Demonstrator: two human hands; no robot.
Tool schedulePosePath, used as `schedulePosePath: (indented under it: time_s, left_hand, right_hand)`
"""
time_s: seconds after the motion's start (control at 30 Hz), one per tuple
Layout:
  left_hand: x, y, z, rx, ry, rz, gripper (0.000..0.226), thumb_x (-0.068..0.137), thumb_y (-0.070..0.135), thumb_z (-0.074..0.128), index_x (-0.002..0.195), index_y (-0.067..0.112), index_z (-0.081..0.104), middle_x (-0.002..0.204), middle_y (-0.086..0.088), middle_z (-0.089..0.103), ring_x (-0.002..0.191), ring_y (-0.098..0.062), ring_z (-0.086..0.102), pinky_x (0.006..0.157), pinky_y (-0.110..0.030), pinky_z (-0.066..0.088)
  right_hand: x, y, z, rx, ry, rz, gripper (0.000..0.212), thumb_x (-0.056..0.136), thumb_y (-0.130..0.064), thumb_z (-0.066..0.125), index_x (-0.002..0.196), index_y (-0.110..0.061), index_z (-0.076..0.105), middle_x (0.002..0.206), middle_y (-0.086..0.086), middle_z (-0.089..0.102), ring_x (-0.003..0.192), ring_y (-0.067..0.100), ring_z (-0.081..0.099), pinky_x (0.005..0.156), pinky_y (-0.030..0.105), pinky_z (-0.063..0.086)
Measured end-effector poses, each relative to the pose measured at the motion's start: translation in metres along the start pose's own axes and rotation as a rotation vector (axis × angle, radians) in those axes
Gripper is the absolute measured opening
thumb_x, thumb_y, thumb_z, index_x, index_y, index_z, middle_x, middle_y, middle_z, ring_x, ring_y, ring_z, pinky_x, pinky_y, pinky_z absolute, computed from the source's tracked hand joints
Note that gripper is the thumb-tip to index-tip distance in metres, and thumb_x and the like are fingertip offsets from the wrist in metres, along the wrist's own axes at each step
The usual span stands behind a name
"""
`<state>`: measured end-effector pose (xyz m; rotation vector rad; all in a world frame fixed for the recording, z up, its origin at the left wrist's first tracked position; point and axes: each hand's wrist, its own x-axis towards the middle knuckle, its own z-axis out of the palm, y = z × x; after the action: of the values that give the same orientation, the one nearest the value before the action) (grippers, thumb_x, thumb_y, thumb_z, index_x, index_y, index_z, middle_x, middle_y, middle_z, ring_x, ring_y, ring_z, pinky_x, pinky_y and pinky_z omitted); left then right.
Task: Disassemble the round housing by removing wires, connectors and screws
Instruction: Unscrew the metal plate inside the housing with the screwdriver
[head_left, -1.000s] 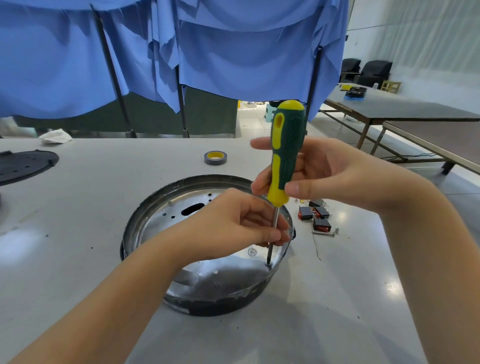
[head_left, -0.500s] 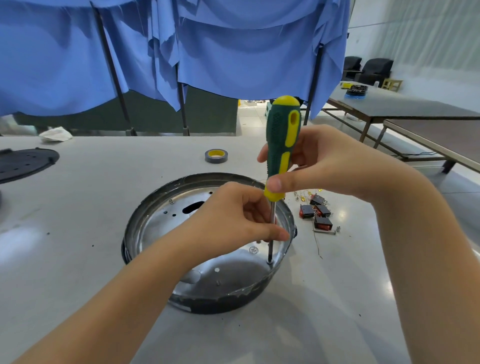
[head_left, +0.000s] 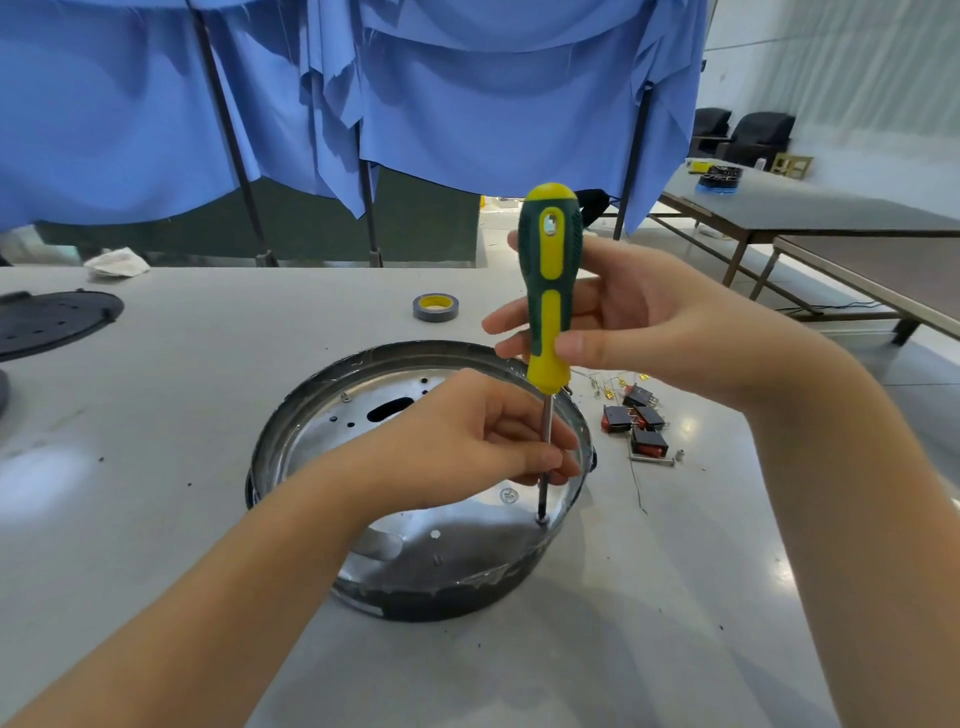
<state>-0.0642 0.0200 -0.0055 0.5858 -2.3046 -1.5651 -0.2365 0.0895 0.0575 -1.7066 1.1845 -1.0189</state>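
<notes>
Over grey table (head_left: 156, 415), right hand (head_left: 639, 322) grips upright screwdriver (head_left: 548, 291); left hand (head_left: 467, 436) pinches its shaft inside round housing (head_left: 291, 431).

The left hand (head_left: 467, 436) hides the middle of the round housing (head_left: 311, 415) floor and part of the screwdriver (head_left: 546, 291) shaft. The screw head under the tip is too small to tell. The black disc (head_left: 52, 322) is cut off by the left edge.

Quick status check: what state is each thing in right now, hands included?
Screwdriver: upright, tip on a screw inside the housing.
Right hand: grips the handle.
Left hand: pinches the shaft.
Round housing: open side up on the table.
Switches: removed, lying beside the housing.
</notes>
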Motion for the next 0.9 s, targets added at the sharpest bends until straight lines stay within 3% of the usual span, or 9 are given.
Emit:
schedulePosePath:
  time_s: [0.17, 0.27, 0.37, 0.43, 0.53, 0.63, 0.77, 0.9]
  left_hand:
    - [0.0008, 0.0017, 0.0045, 0.145, 0.141, 0.034, 0.012, 0.077, 0.013, 0.079, 0.072, 0.02, 0.07, 0.072, 0.0, 0.075, 0.07, -0.015, 0.073, 0.071, -0.022, 0.058]
    - [0.0023, 0.001, 0.0072, 0.208, 0.175, 0.047, 0.022, 0.074, 0.02, 0.082, 0.063, 0.026, 0.063, 0.067, 0.003, 0.073, 0.064, -0.011, 0.07, 0.064, -0.016, 0.054]
    - [0.0035, -0.0006, 0.0065, 0.207, 0.181, 0.058, 0.021, 0.072, 0.022, 0.082, 0.064, 0.026, 0.063, 0.067, 0.004, 0.072, 0.062, -0.008, 0.068, 0.062, -0.014, 0.052]
    - [0.0031, -0.0006, 0.0047, 0.169, 0.144, 0.058, 0.013, 0.074, 0.02, 0.081, 0.072, 0.024, 0.069, 0.074, 0.003, 0.074, 0.07, -0.01, 0.071, 0.071, -0.019, 0.056]
    - [0.0011, 0.0003, 0.003, 0.031, 0.048, 0.053, 0.015, 0.082, 0.007, 0.073, 0.091, 0.019, 0.072, 0.09, 0.0, 0.077, 0.088, -0.013, 0.073, 0.086, -0.028, 0.057]
    - [-0.0011, 0.0015, 0.0019, -0.064, 0.001, 0.055, 0.02, 0.086, -0.003, 0.065, 0.094, 0.015, 0.07, 0.092, -0.002, 0.077, 0.09, -0.015, 0.073, 0.083, -0.025, 0.057]
    - [-0.0006, 0.0021, 0.0039, 0.001, 0.121, 0.057, 0.01, 0.08, 0.0, 0.073, 0.084, 0.009, 0.073, 0.079, -0.005, 0.076, 0.076, -0.019, 0.074, 0.076, -0.028, 0.059]
    - [0.0001, -0.0002, 0.0044, 0.108, 0.227, 0.081, 0.012, 0.071, 0.011, 0.083, 0.07, 0.012, 0.071, 0.066, -0.003, 0.073, 0.064, -0.019, 0.07, 0.069, -0.026, 0.058]
  right_hand:
    - [0.0031, -0.0032, 0.0065, -0.258, 0.123, 0.014, 0.045, 0.068, -0.032, 0.079, 0.11, -0.026, 0.065, 0.083, -0.015, 0.07, 0.086, 0.005, 0.068, 0.079, 0.018, 0.053]
    - [0.0035, -0.0039, 0.0069, -0.3, 0.136, 0.018, 0.043, 0.065, -0.035, 0.078, 0.105, -0.026, 0.067, 0.072, -0.02, 0.067, 0.075, 0.002, 0.066, 0.076, 0.017, 0.053]
    - [0.0015, -0.004, 0.0032, -0.288, 0.155, 0.005, 0.054, 0.06, -0.034, 0.08, 0.111, -0.027, 0.065, 0.08, -0.01, 0.073, 0.079, 0.008, 0.07, 0.077, 0.02, 0.055]
    - [-0.0001, -0.0039, 0.0013, -0.262, 0.159, -0.01, 0.062, 0.058, -0.03, 0.081, 0.117, -0.027, 0.061, 0.086, -0.004, 0.075, 0.084, 0.012, 0.072, 0.08, 0.022, 0.056]
    - [-0.0015, -0.0034, 0.0016, -0.13, 0.115, -0.017, 0.064, 0.062, -0.015, 0.078, 0.12, -0.024, 0.052, 0.091, 0.002, 0.076, 0.088, 0.016, 0.073, 0.076, 0.021, 0.055]
    - [-0.0016, -0.0019, 0.0046, 0.014, 0.036, -0.004, 0.066, 0.068, -0.001, 0.069, 0.128, -0.014, 0.044, 0.106, 0.01, 0.073, 0.096, 0.021, 0.071, 0.075, 0.025, 0.057]
    - [-0.0013, -0.0021, 0.0053, 0.008, -0.013, 0.01, 0.064, 0.079, 0.009, 0.061, 0.135, -0.014, 0.038, 0.116, 0.006, 0.068, 0.106, 0.019, 0.067, 0.085, 0.03, 0.056]
    - [0.0007, -0.0068, 0.0083, -0.234, 0.08, -0.008, 0.053, 0.073, -0.01, 0.076, 0.123, -0.016, 0.058, 0.093, -0.015, 0.07, 0.096, 0.018, 0.067, 0.089, 0.031, 0.055]
